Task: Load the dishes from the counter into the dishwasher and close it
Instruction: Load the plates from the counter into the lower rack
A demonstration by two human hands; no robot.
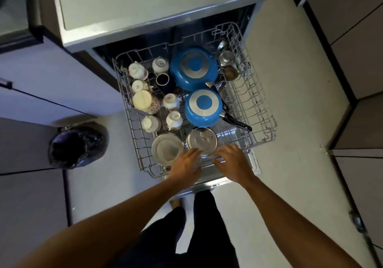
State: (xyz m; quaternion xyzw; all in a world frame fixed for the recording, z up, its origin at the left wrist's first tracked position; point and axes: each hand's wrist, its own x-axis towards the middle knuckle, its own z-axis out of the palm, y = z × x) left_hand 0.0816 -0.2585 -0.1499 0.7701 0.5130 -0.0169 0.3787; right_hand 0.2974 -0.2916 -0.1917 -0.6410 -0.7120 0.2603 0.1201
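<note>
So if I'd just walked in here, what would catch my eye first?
Two upturned pans jump out: the larger blue pan behind the smaller blue pan, in the middle of the pulled-out dishwasher rack. Left of them crowd pale cups, and at the rack's near edge the left hand and right hand flank a round steel dish.

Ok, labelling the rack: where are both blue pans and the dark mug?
larger blue pan [193, 63], head view, centre of its upturned base.
smaller blue pan [204, 103], head view, centre of its upturned base.
dark mug [162, 79], head view, its open mouth.
</note>
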